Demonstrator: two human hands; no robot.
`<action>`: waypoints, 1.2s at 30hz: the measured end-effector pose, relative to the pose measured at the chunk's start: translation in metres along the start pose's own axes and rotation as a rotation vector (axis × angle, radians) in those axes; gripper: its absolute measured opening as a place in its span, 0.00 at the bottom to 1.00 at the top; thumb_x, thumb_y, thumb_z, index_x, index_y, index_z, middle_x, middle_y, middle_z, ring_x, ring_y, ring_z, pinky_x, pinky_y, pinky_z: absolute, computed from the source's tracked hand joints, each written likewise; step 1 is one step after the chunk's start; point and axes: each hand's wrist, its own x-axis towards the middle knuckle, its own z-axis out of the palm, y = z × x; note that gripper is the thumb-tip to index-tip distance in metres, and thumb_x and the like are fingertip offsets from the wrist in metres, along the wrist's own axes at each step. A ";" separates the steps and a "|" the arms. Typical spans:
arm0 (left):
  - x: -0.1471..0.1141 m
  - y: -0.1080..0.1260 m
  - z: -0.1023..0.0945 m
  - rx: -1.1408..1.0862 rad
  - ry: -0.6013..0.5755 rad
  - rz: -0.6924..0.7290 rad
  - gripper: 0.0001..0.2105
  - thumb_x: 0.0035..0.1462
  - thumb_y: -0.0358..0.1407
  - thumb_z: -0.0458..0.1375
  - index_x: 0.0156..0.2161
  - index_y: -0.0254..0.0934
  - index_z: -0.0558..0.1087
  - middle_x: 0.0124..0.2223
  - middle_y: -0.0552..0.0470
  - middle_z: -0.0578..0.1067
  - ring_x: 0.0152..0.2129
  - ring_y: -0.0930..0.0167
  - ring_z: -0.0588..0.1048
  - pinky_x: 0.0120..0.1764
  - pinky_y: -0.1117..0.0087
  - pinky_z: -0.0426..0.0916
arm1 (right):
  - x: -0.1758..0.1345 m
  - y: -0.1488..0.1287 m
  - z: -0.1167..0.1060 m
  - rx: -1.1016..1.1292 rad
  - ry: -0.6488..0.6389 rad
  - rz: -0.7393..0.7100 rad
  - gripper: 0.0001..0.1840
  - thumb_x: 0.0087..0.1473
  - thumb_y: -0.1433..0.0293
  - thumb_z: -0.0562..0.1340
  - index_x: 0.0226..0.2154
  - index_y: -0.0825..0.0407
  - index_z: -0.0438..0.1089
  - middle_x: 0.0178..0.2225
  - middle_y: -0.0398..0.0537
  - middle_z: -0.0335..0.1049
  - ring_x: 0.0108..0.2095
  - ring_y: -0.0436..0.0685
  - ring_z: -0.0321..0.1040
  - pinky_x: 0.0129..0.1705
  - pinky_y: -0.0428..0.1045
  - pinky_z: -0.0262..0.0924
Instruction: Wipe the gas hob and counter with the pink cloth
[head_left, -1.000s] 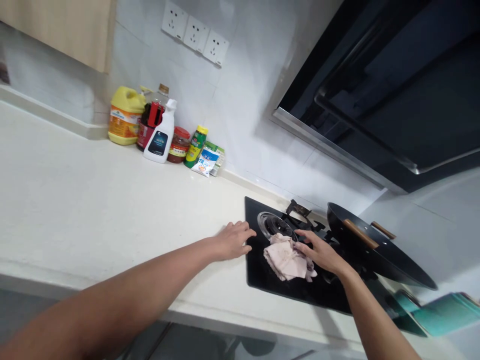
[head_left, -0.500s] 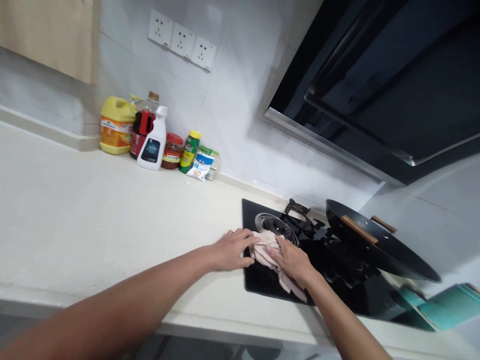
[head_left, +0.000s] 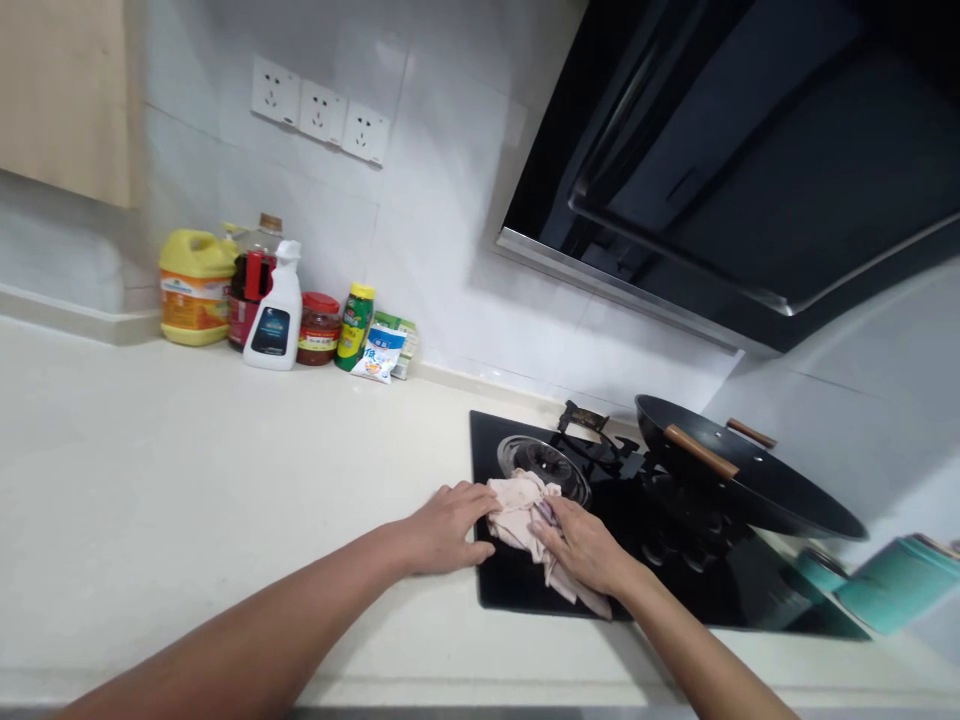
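Note:
A crumpled pale pink cloth (head_left: 517,505) lies on the left front part of the black glass gas stove (head_left: 502,580), beside the ring of the left burner (head_left: 544,465). Around its right side my right hand (head_left: 581,545) is closed, thumb and fingers bunching the fabric; a loose end trails toward the stove's front edge. My left hand (head_left: 450,525) reaches over the stove's left edge. Its fingertips touch the cloth's left side, while the thumb is spread apart near the glass.
A black wok (head_left: 757,470) with wooden handles sits tilted over the right burner. The removed pan support (head_left: 600,430) stands behind the left burner. Bottles, including a white spray bottle (head_left: 276,315), line the wall. The range hood (head_left: 712,180) overhangs; a teal container (head_left: 896,585) is far right.
The view has shifted, so the bottles and stove sit further left. Both hands stay at the cloth, which looks slightly more bunched under my right hand.

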 end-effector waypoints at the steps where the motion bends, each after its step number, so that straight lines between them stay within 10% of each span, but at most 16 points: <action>1: 0.000 0.000 0.000 0.004 0.006 0.000 0.25 0.58 0.42 0.59 0.60 0.42 0.67 0.65 0.45 0.67 0.60 0.57 0.64 0.61 0.53 0.59 | 0.002 0.000 -0.003 0.006 -0.024 -0.014 0.38 0.64 0.45 0.48 0.62 0.56 0.62 0.61 0.61 0.65 0.61 0.65 0.61 0.63 0.57 0.54; 28: 0.009 -0.049 0.005 0.156 0.195 -0.202 0.26 0.62 0.42 0.56 0.64 0.46 0.62 0.65 0.43 0.64 0.62 0.55 0.61 0.60 0.48 0.58 | 0.149 -0.072 0.012 -0.205 0.044 0.193 0.42 0.62 0.43 0.49 0.58 0.63 0.65 0.57 0.71 0.67 0.57 0.71 0.63 0.59 0.62 0.52; 36: 0.011 -0.047 0.000 0.126 0.158 -0.213 0.23 0.62 0.42 0.55 0.61 0.45 0.65 0.62 0.45 0.68 0.59 0.56 0.64 0.58 0.50 0.59 | 0.129 -0.067 0.017 -0.233 0.105 0.102 0.37 0.65 0.50 0.50 0.56 0.67 0.66 0.54 0.72 0.69 0.56 0.71 0.64 0.59 0.60 0.50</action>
